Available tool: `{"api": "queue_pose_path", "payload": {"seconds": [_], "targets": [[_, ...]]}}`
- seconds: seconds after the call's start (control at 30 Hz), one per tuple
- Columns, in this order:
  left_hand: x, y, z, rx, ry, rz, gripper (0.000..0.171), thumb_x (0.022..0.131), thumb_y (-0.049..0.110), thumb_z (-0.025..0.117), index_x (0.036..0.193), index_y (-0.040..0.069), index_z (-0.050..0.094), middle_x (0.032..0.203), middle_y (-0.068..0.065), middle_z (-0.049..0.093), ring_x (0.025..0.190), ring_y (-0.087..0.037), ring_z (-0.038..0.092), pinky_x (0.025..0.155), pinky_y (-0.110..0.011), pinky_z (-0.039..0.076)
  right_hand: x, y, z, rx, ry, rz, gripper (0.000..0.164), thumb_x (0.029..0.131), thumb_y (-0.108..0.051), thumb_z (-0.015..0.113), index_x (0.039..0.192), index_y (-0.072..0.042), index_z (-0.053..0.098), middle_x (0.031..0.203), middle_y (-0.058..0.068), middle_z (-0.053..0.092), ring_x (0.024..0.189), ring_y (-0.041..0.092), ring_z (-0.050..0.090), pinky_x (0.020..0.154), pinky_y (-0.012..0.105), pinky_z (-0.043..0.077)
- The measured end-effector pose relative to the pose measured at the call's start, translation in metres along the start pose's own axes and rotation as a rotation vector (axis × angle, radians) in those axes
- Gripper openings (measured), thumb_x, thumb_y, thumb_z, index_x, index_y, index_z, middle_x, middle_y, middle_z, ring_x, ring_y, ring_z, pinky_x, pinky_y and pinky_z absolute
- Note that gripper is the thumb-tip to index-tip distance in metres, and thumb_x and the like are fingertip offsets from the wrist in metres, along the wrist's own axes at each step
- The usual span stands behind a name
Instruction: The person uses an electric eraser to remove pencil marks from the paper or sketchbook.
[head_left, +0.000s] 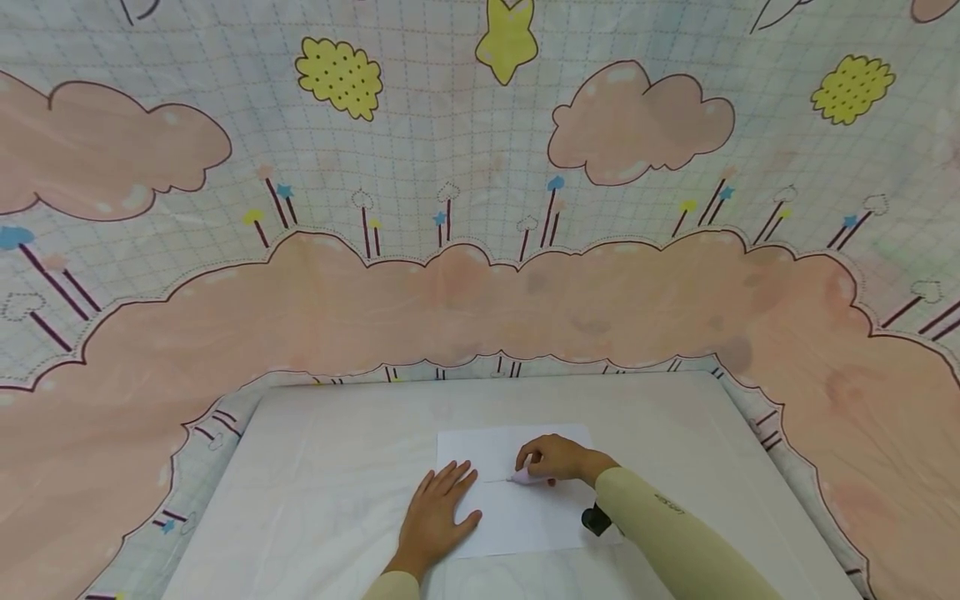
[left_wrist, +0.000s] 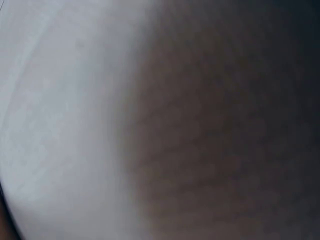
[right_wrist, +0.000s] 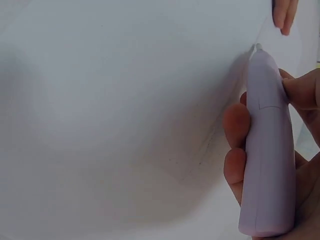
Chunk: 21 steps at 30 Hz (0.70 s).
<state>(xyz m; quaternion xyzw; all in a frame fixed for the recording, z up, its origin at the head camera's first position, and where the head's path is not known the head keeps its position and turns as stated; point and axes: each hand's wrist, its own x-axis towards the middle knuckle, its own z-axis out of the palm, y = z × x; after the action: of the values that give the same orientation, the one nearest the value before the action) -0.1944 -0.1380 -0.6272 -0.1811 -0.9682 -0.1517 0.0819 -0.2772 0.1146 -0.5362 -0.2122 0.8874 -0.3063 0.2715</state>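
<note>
A white sheet of paper [head_left: 525,525] lies on the table, with a thin line running across its middle. My left hand [head_left: 438,512] lies flat on the sheet's left part, fingers spread; its fingertips [right_wrist: 284,20] show at the top right in the right wrist view. My right hand [head_left: 558,458] grips a pale purple electric eraser [right_wrist: 270,145], thumb on one side and fingers curled round the other. The small pale tip [right_wrist: 258,47] is right at the line on the paper. In the left wrist view, blurred dark skin [left_wrist: 210,130] fills most of the picture.
The table [head_left: 322,467] has a white cover. Small dark specks [right_wrist: 201,163] lie on the paper beside the eraser. A small black device [head_left: 596,521] sits under the right wrist. Behind the table hangs a patterned cloth [head_left: 480,308] with clouds and stars.
</note>
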Motion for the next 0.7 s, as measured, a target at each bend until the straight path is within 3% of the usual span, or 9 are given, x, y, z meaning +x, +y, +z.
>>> {"api": "queue_pose_path", "payload": {"seconds": [0.33, 0.7], "targets": [[-0.0004, -0.0011, 0.0031, 0.006, 0.044, 0.022, 0.061, 0.087, 0.053, 0.061, 0.140, 0.023, 0.057, 0.150, 0.006, 0.048, 0.141, -0.020, 0.041, 0.117, -0.049, 0.031, 0.0039, 0.0028, 0.0044, 0.008, 0.020, -0.014, 0.021, 0.087, -0.008, 0.061, 0.099, -0.019, 0.074, 0.080, -0.003, 0.060, 0.056, 0.016, 0.055, 0.052, 0.024, 0.044], [-0.0015, -0.0026, 0.0031, 0.012, 0.042, 0.017, 0.061, 0.087, 0.053, 0.061, 0.140, 0.024, 0.056, 0.151, 0.007, 0.047, 0.142, -0.019, 0.040, 0.117, -0.048, 0.030, 0.0055, 0.0007, 0.0074, 0.001, 0.023, -0.004, 0.021, 0.087, -0.008, 0.062, 0.097, -0.020, 0.075, 0.078, -0.004, 0.060, 0.055, 0.015, 0.054, 0.052, 0.023, 0.043]]}}
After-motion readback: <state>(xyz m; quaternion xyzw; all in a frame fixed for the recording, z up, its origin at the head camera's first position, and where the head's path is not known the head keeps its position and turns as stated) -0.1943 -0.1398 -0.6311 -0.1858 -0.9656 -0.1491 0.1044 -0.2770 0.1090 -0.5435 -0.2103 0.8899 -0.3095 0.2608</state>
